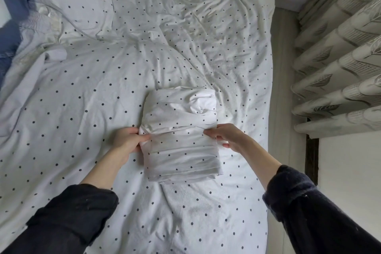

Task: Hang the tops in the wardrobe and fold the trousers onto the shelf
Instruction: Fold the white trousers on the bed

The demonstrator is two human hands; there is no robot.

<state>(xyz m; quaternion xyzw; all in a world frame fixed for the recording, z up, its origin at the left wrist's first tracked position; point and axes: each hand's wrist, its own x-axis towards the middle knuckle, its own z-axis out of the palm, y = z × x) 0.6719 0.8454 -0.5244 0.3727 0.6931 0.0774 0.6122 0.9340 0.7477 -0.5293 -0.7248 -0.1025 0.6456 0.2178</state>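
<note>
On the dotted bed sheet (82, 109), near the middle, lies a folded white dotted garment (181, 136), its left edge gripped by the left hand (128, 140) and its right edge pinched by the right hand (224, 136).

- Folded garment (180, 136): white, small dark dots.
- Bedding (82, 109): white, dark polka dots.
- Sleeves (72, 218): black.
- Curtain (340, 64), 3 o'clock: pale grey leaf pattern.
- Cloth (12, 27), 10 o'clock: blue.
</note>
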